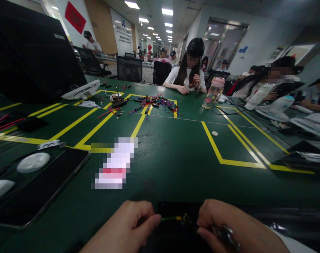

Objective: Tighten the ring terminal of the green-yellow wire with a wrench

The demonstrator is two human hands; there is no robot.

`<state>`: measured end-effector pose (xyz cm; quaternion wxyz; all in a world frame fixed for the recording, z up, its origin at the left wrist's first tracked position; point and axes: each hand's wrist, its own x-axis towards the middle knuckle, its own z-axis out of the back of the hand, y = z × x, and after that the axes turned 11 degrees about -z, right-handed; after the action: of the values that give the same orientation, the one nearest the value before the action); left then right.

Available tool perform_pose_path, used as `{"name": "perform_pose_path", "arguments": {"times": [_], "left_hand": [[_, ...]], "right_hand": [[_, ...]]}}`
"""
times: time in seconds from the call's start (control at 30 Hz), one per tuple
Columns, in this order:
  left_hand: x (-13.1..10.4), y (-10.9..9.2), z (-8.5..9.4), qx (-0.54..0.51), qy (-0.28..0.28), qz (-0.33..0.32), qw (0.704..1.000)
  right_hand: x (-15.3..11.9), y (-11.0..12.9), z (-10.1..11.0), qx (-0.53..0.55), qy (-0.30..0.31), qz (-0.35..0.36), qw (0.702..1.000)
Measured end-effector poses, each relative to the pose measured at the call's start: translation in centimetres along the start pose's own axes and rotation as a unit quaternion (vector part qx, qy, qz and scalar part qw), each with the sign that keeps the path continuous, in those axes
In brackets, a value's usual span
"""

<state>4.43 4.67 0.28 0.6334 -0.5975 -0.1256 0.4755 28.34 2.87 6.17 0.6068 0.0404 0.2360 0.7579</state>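
A: State the position of the hands.

B: Both sit at the near edge of the green table (175, 158). The left hand (128, 225) is curled, thumb and forefinger pressed together on one end of a thin green wire (168, 219). The right hand (223, 225) is closed in a loose fist at the wire's other end.

A: Describe the wire.

B: Slender, green-sheathed, running level between the two hands. Near the right hand it ends in a short yellow section followed by a small dark metallic fitting (185, 218). Detail of the fitting is too small to resolve.

A: Does the right hand hold anything else?

B: A metal tool (225, 233) shows under its fingers. Whether those fingers also grip the fitting cannot be told.

A: What lies beneath the wire?

B: A black mat (173, 207), directly under both hands.

A: Surrounding items?

B: A dark phone (41, 189) lies to the left, well apart. A tangle of coloured wires (154, 102) lies mid-table. A clear bottle with a pink cap (213, 92) stands beyond it, near a seated person (187, 75) across the table.
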Motion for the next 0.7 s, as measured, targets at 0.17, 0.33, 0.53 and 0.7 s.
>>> {"name": "perform_pose_path", "arguments": {"times": [0.17, 0.33, 0.53, 0.7], "left_hand": [[0.0, 0.1, 0.1, 0.007, -0.002, -0.007, 1.000], [-0.1, 0.2, 0.0, 0.005, -0.010, -0.018, 1.000], [0.1, 1.1, -0.1, 0.005, -0.011, -0.024, 1.000], [0.2, 0.9, -0.1, 0.003, -0.008, -0.024, 1.000]], "right_hand": [[0.6, 0.0, 0.9, -0.009, 0.009, 0.047, 0.999], [1.8, -0.3, 3.0, -0.024, 0.105, 0.166, 0.980], [1.3, -1.1, 3.3, 0.051, 0.064, 0.081, 0.993], [-0.2, -2.2, 1.1, 0.088, 0.024, -0.024, 0.996]]}}
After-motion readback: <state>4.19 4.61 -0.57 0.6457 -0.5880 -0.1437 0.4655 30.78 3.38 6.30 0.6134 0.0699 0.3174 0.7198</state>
